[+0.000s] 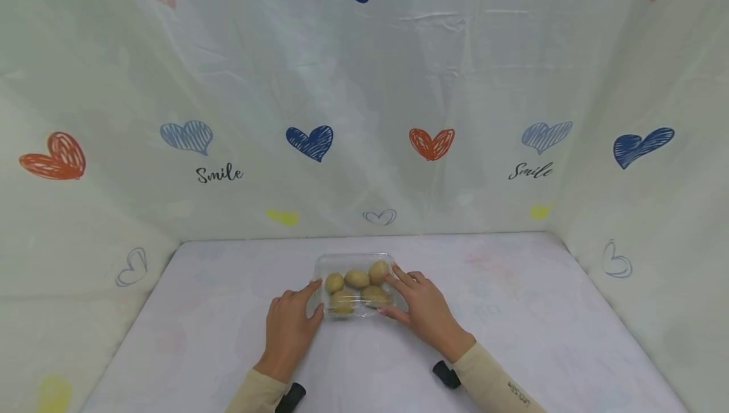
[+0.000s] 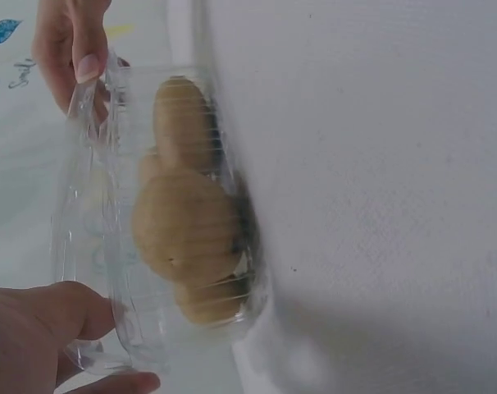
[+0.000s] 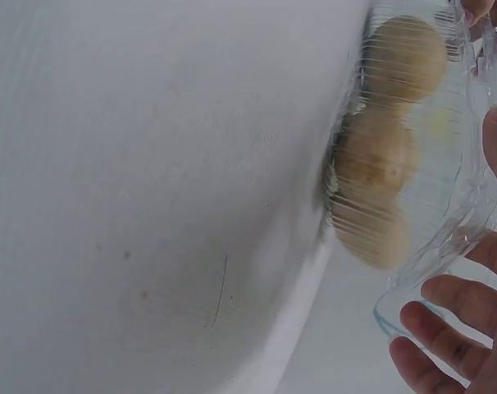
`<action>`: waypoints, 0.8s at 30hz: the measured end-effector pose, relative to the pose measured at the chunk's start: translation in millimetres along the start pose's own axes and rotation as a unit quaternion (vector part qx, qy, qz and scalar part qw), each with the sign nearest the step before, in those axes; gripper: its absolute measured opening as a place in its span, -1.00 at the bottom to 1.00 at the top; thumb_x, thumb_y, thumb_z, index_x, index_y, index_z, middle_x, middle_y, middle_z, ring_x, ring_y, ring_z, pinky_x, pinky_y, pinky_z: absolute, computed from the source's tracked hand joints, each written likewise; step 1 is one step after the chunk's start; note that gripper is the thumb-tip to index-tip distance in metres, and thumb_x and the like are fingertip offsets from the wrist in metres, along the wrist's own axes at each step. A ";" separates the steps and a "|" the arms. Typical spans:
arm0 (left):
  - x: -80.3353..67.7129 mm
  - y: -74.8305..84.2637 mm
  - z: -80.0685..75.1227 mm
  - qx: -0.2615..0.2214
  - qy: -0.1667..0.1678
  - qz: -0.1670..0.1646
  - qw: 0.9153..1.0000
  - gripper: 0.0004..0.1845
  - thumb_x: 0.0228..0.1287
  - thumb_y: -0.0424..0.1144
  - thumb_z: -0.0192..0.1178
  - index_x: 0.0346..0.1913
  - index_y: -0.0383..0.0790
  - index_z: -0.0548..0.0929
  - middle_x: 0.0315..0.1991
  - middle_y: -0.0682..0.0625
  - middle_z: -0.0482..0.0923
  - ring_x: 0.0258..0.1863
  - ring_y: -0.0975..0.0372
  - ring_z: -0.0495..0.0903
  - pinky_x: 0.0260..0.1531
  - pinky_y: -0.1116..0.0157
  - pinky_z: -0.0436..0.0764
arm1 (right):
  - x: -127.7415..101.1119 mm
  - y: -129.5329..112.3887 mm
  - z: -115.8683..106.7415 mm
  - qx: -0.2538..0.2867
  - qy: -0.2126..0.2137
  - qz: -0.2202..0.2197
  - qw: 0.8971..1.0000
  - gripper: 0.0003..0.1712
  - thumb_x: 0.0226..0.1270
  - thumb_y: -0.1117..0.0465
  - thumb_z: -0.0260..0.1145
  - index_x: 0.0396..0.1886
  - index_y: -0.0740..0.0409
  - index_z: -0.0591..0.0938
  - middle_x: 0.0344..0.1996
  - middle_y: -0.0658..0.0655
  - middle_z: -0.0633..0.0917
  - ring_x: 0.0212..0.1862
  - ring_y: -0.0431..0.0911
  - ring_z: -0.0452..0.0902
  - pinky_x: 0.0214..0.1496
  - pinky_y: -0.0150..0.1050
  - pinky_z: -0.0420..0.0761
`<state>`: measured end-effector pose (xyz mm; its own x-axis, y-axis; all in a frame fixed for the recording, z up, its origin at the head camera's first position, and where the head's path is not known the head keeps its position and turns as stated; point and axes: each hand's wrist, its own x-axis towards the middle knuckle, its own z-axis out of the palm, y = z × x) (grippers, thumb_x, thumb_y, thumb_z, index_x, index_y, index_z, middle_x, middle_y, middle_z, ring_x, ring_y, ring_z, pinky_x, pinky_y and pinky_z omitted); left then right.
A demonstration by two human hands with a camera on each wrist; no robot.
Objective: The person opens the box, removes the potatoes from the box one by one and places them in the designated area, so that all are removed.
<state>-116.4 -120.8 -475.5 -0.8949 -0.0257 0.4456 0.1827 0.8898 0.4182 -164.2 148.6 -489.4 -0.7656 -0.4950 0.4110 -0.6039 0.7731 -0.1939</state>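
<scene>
A clear plastic container (image 1: 353,258) holding several small potatoes (image 1: 357,279) sits on the white table, just ahead of me. My left hand (image 1: 317,298) grips its left side, index finger along the edge and thumb at the near corner. My right hand (image 1: 388,289) holds the right side, fingers over the rim and thumb at the near edge. The left wrist view shows the left hand (image 2: 129,349) pinching the container (image 2: 93,230) around the potatoes (image 2: 187,226), with the right hand (image 2: 76,49) at the far rim. In the right wrist view, my right hand (image 3: 458,217) clasps the container (image 3: 445,246) beside the potatoes (image 3: 380,156).
The white table (image 1: 512,312) is enclosed at the back and on both sides by a pale backdrop (image 1: 364,116) printed with hearts. Black wrist mounts (image 1: 445,374) show at both sleeves near the front edge.
</scene>
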 end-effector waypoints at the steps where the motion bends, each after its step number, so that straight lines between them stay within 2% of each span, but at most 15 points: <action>1: -0.4 0.2 0.2 -0.006 0.000 -0.004 1.000 -0.49 0.04 -0.42 0.59 0.14 -0.26 0.79 0.01 -0.15 0.81 -0.18 -0.03 0.75 -0.08 -0.05 0.68 | -0.6 -0.1 -0.3 0.001 -0.002 -0.001 1.000 -0.16 0.23 -0.19 0.56 0.41 0.15 0.63 0.42 0.25 0.58 0.16 0.11 0.63 0.14 0.03 0.71; 5: -0.8 0.9 -0.3 -0.030 -0.004 -0.017 0.999 -0.48 0.05 -0.44 0.57 0.16 -0.28 0.77 0.10 -0.21 0.76 -0.05 -0.10 0.75 -0.08 -0.09 0.70 | -2.7 0.4 -1.5 0.007 0.003 -0.011 1.000 -0.16 0.26 -0.15 0.56 0.43 0.17 0.60 0.44 0.26 0.56 0.16 0.09 0.62 0.14 0.04 0.70; 8: -1.0 0.1 0.8 -0.052 -0.015 -0.032 0.998 -0.46 0.10 -0.44 0.55 0.21 -0.28 0.73 0.16 -0.23 0.73 -0.02 -0.09 0.76 -0.12 -0.09 0.73 | -3.4 1.2 -1.7 0.014 0.012 -0.017 1.000 -0.17 0.25 -0.13 0.57 0.42 0.18 0.60 0.41 0.27 0.57 0.16 0.09 0.62 0.15 0.05 0.70; 15: -2.1 -2.7 1.7 -0.103 -0.038 -0.067 0.992 -0.35 0.19 -0.43 0.50 0.36 -0.34 0.56 0.20 -0.20 0.65 -0.09 0.01 0.73 -0.35 0.13 0.71 | -3.6 0.5 -4.2 0.035 0.016 0.003 0.999 -0.18 0.23 -0.13 0.58 0.38 0.19 0.61 0.31 0.23 0.65 0.21 0.12 0.62 0.20 0.06 0.69; 19: -2.3 -3.6 -0.1 -0.133 -0.053 -0.081 0.986 -0.34 0.25 -0.44 0.46 0.40 -0.37 0.50 0.25 -0.21 0.61 -0.04 0.00 0.71 -0.34 0.19 0.67 | -2.0 -0.1 -6.5 0.043 0.029 0.014 0.999 -0.25 0.24 -0.09 0.59 0.32 0.20 0.64 0.26 0.19 0.69 0.21 0.08 0.63 0.22 0.01 0.69; 24: -1.3 -6.0 -0.7 -0.165 -0.076 -0.104 0.978 -0.34 0.31 -0.42 0.43 0.44 -0.38 0.46 0.29 -0.24 0.57 0.01 -0.01 0.68 -0.25 0.16 0.67 | 2.2 -1.0 -9.6 0.053 0.038 0.031 0.997 -0.30 0.28 -0.07 0.57 0.30 0.18 0.64 0.22 0.14 0.70 0.19 0.05 0.63 0.21 -0.02 0.70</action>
<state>-116.1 -126.5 -478.1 -0.9725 -0.1001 0.2105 0.0886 0.6763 0.7313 -163.1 150.5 -479.8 -0.7857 -0.4123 0.4612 -0.5788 0.7532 -0.3126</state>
